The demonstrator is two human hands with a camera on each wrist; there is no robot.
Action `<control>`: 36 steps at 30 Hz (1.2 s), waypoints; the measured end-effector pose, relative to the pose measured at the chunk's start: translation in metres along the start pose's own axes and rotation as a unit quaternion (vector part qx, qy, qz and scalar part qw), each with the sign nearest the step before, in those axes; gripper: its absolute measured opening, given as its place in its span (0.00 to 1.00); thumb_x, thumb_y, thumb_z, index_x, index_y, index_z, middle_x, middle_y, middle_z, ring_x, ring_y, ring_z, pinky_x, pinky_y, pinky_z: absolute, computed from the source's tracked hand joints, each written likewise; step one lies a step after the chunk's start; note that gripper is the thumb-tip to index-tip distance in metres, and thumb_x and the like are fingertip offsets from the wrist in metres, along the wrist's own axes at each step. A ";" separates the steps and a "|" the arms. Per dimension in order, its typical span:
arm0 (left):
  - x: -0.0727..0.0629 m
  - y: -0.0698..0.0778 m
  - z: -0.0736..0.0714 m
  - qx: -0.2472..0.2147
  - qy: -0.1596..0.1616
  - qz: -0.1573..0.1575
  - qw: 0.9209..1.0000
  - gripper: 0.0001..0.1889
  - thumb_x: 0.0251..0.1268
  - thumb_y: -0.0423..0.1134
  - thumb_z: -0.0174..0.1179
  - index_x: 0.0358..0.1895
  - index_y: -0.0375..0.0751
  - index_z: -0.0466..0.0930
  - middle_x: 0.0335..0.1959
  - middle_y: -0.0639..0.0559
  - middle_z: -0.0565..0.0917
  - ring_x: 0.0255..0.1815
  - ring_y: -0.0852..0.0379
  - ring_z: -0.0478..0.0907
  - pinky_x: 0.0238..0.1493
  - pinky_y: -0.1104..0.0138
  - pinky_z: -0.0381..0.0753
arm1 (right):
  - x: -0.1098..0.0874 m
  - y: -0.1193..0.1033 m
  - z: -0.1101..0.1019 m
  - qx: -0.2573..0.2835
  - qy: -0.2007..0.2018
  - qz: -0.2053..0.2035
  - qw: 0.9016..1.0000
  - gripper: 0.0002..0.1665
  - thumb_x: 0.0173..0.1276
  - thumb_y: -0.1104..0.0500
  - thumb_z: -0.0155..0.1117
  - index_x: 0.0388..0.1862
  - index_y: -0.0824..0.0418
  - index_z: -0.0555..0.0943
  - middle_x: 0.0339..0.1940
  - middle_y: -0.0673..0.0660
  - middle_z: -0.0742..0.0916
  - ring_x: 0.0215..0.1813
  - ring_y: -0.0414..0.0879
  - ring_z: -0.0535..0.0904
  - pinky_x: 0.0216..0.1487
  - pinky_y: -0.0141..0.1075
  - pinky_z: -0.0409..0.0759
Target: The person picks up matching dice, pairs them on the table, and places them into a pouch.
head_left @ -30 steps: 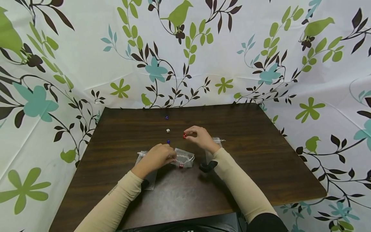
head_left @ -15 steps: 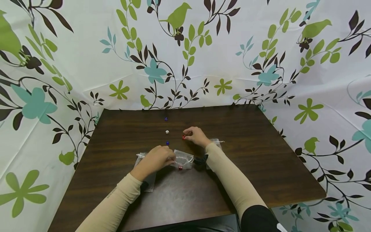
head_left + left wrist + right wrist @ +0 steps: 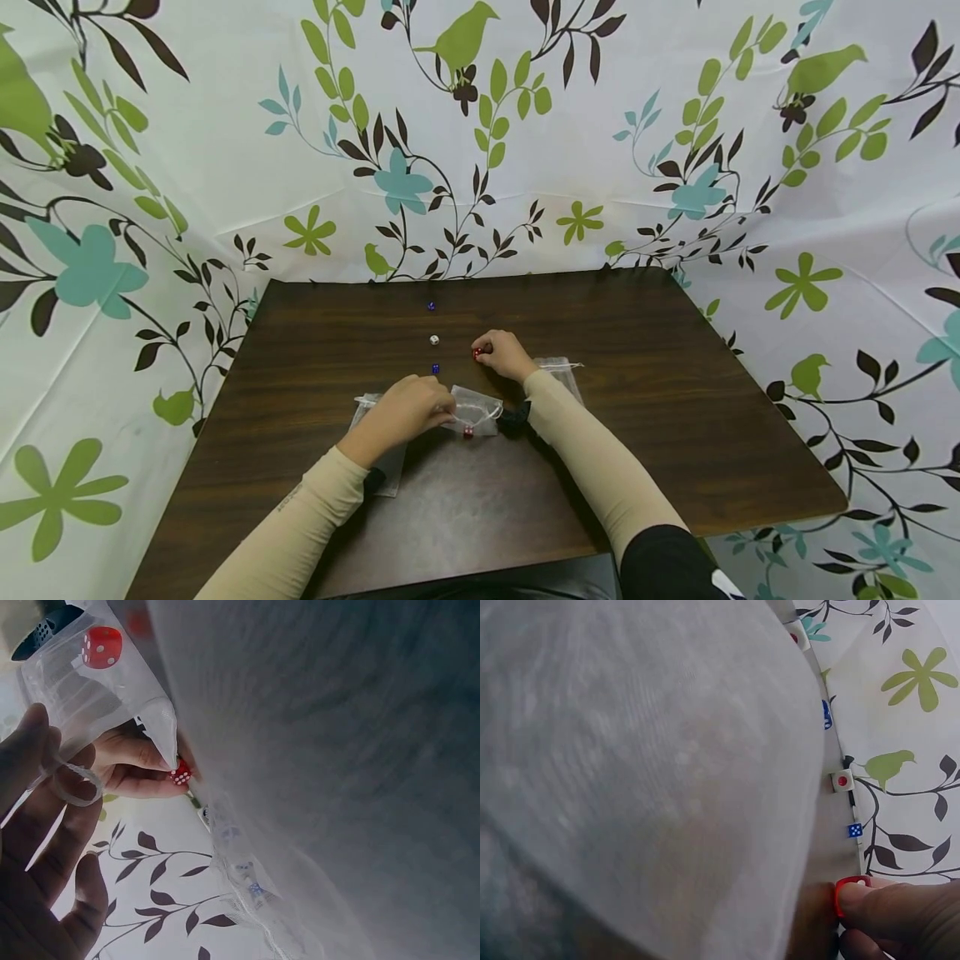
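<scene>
My left hand pinches a sheer white drawstring bag near its corded end, with a white cord loop at the fingers in the left wrist view. A red die with white pips shows at the bag's other end. My right hand pinches another red die between thumb and fingers, close over the table. Left of it a blue die, a white die and a farther blue die stand in a line leading away from me.
A second sheer bag lies partly under my left forearm. Another sheer bag lies right of my right wrist. Pale mesh blocks much of both wrist views. Behind the dark wood table hangs a patterned cloth.
My right wrist and forearm have swung left and lower, the red die staying in the fingertips at nearly the same spot. More of the right-hand bag shows. My left hand has hardly moved.
</scene>
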State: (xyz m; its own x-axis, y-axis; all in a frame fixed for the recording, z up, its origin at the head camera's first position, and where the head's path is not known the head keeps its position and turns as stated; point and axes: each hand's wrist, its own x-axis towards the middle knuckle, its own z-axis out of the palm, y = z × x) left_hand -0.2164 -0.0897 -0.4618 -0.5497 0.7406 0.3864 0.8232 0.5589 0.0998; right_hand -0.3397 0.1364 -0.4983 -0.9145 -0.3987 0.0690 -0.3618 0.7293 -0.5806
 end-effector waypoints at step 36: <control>0.003 0.000 0.003 -0.004 0.012 0.012 1.000 0.06 0.57 0.41 0.76 0.28 0.53 0.86 0.26 0.64 0.84 0.30 0.62 0.77 0.32 0.65 0.76 | -0.095 -0.065 -0.055 0.007 -0.127 -0.156 0.979 0.11 0.70 0.64 0.69 0.49 0.64 0.87 0.49 0.54 0.85 0.50 0.50 0.82 0.52 0.47 0.82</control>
State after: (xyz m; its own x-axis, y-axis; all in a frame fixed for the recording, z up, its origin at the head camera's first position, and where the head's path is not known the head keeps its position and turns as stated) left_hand -0.2186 -0.0862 -0.4628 -0.5266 0.7443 0.4108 0.8370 0.5385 0.0973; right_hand -0.2391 0.1572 -0.4225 -0.6836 -0.7286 0.0418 -0.6130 0.5422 -0.5747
